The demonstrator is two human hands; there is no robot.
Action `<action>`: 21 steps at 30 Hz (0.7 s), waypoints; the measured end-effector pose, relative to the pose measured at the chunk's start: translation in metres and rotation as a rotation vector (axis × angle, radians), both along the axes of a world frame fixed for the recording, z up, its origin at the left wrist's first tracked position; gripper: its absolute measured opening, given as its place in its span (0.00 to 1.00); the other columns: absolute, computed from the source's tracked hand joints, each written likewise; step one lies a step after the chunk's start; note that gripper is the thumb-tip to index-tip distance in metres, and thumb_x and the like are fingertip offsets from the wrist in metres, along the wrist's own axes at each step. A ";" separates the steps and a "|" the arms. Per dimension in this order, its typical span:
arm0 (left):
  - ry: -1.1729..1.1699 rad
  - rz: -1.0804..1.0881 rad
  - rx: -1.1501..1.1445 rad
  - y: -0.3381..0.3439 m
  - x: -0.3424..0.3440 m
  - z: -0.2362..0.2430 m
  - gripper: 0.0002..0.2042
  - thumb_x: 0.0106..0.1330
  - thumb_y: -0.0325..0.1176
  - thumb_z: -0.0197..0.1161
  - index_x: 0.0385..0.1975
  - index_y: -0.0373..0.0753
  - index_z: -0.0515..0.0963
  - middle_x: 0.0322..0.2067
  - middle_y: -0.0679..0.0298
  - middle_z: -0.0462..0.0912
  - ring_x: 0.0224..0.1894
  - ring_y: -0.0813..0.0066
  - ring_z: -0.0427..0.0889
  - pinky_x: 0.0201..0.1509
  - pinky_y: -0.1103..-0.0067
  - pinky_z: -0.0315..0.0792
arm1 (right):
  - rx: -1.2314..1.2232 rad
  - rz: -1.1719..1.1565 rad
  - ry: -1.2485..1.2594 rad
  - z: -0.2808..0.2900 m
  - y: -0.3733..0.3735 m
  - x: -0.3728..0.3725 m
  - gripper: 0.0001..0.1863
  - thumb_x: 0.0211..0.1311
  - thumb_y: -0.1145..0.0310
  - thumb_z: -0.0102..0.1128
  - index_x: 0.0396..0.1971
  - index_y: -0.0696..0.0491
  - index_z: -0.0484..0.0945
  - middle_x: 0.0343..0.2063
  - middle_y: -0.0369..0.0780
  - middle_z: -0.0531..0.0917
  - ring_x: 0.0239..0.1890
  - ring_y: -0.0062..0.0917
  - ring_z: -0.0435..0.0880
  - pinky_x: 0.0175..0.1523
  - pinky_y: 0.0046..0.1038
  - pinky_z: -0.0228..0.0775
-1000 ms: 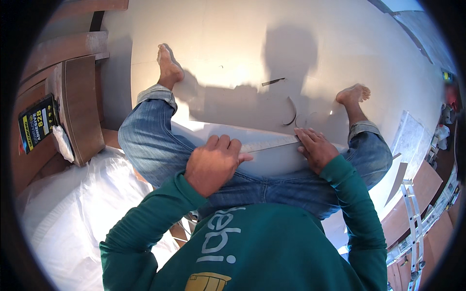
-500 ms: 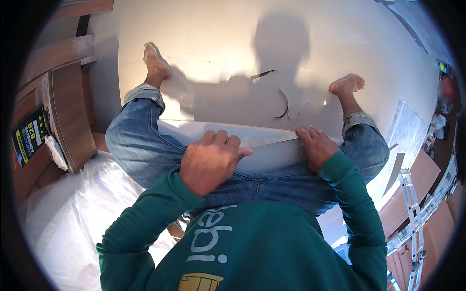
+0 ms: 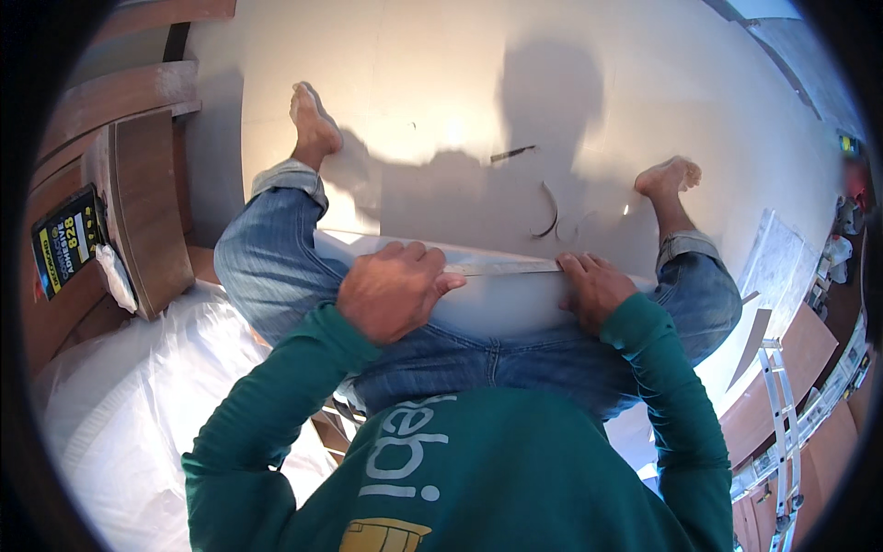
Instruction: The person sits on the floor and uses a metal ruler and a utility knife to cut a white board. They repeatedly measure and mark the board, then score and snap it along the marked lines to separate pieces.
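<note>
A white board (image 3: 497, 308) lies across my thighs, its far long edge running from side to side. Along that edge stretches a thin, flat, greyish strip (image 3: 506, 269) between my two hands. My left hand (image 3: 391, 293) is closed in a fist around the strip's left end, thumb pointing right. With bent fingers, my right hand (image 3: 596, 290) grips the strip's right end, close to the board edge. The strip's ends are hidden inside the hands, and I cannot tell whether it is a file or a blade.
Dark curled offcuts (image 3: 547, 210) and a short dark strip (image 3: 513, 154) lie on the pale floor ahead. At left are brown wooden panels (image 3: 147, 212), a black-and-yellow adhesive container (image 3: 66, 241) and clear plastic sheeting (image 3: 156, 396). A metal ladder (image 3: 782, 414) lies at right.
Both hands have moved slightly left relative to the board, the left one also a little away from me. The strip, slanted before, now runs almost level. The view has shifted a little.
</note>
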State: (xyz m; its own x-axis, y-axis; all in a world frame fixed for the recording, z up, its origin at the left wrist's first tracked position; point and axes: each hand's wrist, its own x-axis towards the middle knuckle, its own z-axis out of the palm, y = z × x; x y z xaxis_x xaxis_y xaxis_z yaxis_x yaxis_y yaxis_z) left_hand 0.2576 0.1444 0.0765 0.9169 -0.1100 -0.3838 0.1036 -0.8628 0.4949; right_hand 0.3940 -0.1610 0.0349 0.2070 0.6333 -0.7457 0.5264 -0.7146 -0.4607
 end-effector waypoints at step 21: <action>0.154 0.038 0.091 0.045 -0.020 0.017 0.25 0.80 0.58 0.50 0.40 0.39 0.82 0.32 0.52 0.86 0.37 0.49 0.87 0.37 0.57 0.81 | 0.049 0.045 -0.079 0.003 0.059 -0.023 0.39 0.58 0.61 0.77 0.64 0.60 0.65 0.62 0.54 0.75 0.69 0.51 0.72 0.74 0.45 0.63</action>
